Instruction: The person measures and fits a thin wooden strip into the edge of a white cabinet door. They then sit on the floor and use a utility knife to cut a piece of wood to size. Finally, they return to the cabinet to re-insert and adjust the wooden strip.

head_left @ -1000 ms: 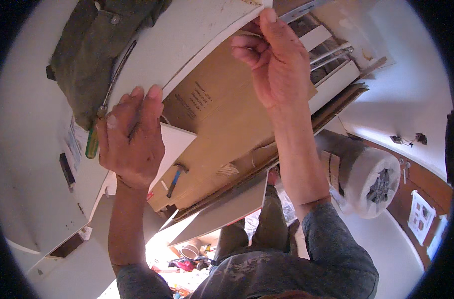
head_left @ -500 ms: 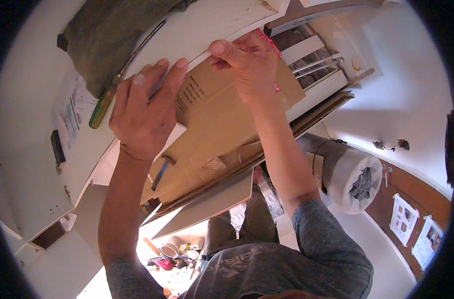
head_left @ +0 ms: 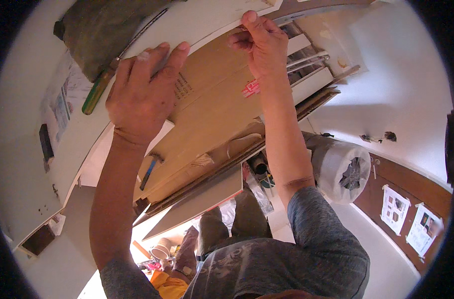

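A white panel (head_left: 212,24) runs across the upper view. My left hand (head_left: 142,94) lies over its near edge, fingers stretched out and holding nothing. Further right along that edge is my right hand (head_left: 267,45), thumb up and fingers curled in; whatever they pinch, if anything, is hidden. Left of my left hand, a screwdriver (head_left: 100,89) with a green handle and long thin shaft lies on the panel against a dark green cloth bundle (head_left: 102,30). Below the hands spreads brown cardboard (head_left: 212,99), carrying a blue-handled hammer (head_left: 150,172). A red-and-white patch (head_left: 251,88) shows beside my right wrist.
A plastic-wrapped roll (head_left: 339,167) stands right of my right forearm. Wires (head_left: 379,137) stick out of the right wall, with paper sheets (head_left: 395,209) below. A dark block (head_left: 46,142) is at left. Lower left are a bucket (head_left: 161,248) and orange cloth (head_left: 170,286).
My right hand has slid up and right along the panel edge. My left hand has barely moved. Orange cloth and what looks like a person's limb have come into view at the lower left.
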A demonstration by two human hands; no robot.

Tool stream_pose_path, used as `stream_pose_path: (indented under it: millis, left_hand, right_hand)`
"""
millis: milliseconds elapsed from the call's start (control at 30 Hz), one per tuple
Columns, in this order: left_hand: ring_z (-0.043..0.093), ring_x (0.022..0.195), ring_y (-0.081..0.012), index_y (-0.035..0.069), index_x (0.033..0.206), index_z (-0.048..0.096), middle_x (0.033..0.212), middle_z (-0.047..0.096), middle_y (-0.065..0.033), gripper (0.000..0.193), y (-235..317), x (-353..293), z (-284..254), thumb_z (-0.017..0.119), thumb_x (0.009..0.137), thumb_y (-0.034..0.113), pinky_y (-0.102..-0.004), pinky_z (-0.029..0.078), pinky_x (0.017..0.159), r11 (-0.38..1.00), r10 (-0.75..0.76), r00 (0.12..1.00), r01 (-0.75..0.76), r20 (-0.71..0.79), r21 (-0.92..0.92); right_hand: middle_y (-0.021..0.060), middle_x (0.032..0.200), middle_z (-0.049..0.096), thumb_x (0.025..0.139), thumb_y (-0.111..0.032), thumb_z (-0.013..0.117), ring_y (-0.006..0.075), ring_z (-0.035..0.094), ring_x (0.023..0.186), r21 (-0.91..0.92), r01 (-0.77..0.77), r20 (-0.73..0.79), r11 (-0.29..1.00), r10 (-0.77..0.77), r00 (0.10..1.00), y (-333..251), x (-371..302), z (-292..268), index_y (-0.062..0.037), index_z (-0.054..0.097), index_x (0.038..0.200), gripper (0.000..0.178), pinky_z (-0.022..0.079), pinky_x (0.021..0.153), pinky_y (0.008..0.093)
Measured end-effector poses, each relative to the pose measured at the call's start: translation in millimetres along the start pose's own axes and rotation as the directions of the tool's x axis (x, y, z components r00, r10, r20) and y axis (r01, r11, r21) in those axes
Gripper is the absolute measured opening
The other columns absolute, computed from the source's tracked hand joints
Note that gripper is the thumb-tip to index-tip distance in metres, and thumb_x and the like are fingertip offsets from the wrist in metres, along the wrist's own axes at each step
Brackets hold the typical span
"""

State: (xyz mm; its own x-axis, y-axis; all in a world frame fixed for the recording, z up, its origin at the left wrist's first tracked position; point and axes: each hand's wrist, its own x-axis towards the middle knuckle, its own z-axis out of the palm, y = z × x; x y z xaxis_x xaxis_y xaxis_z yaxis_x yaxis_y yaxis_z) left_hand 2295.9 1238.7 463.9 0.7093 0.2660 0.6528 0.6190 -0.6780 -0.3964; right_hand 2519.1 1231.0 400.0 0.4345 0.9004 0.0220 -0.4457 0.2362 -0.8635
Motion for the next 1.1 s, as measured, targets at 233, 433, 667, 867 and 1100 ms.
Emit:
stream_pose_path:
  millis: [233,433,667,867,1100]
  left_hand:
    - [0.06,0.078,-0.0135,0.031,0.113,0.069,0.102,0.064,0.0086,0.04,2,-3,0,0.067,0.077,0.012,-0.0233,0.053,0.064,0.998,-0.026,0.998,0.022,0.056,0.059]
    - [0.06,0.078,-0.0134,0.032,0.113,0.069,0.101,0.065,0.0094,0.039,4,-1,-2,0.07,0.078,0.014,-0.0229,0.053,0.063,0.997,-0.082,0.996,0.082,0.031,-0.008]
    - [0.062,0.083,-0.0188,0.03,0.12,0.067,0.104,0.067,0.0044,0.038,4,-1,-6,0.068,0.084,0.017,-0.0292,0.054,0.07,0.988,-0.111,0.991,0.119,0.081,-0.096]
    - [0.062,0.085,-0.0194,0.03,0.121,0.066,0.103,0.067,0.0025,0.038,4,-1,-7,0.068,0.085,0.017,-0.0296,0.054,0.072,0.993,-0.102,0.987,0.109,0.124,-0.052]
    - [0.062,0.087,-0.0214,0.03,0.119,0.066,0.105,0.066,0.0027,0.035,8,2,-10,0.063,0.086,0.017,-0.031,0.055,0.076,0.987,-0.137,0.975,0.151,0.177,-0.064]
  right_hand:
    - [0.0087,0.076,0.064,0.093,-0.044,0.062,0.0178,0.065,0.065,-0.034,0.038,0.017,0.999,-0.037,0.999,-1,3,-10,-0.0018,0.063,0.091,0.043,0.054,0.055,0.0294]
    - [0.0068,0.078,0.063,0.093,-0.055,0.057,0.0171,0.063,0.065,0.077,-0.072,-0.116,0.994,0.081,0.99,-2,14,-15,-0.0055,0.062,0.091,0.05,0.052,0.056,0.0286]
    - [0.0047,0.078,0.063,0.094,-0.041,0.063,0.0143,0.062,0.065,0.189,-0.039,-0.043,0.981,0.048,0.998,-14,7,-15,-0.0071,0.062,0.094,0.034,0.052,0.057,0.0263]
    - [0.0034,0.08,0.063,0.093,-0.032,0.065,0.0129,0.062,0.067,0.264,-0.072,-0.096,0.962,0.101,0.99,-17,0,-14,-0.006,0.062,0.094,0.026,0.052,0.056,0.0235]
    - [0.0035,0.085,0.06,0.092,-0.015,0.065,0.0143,0.06,0.071,0.625,-0.16,-0.012,0.764,0.215,0.977,-6,11,-16,-0.0048,0.061,0.095,0.012,0.054,0.058,0.0239]
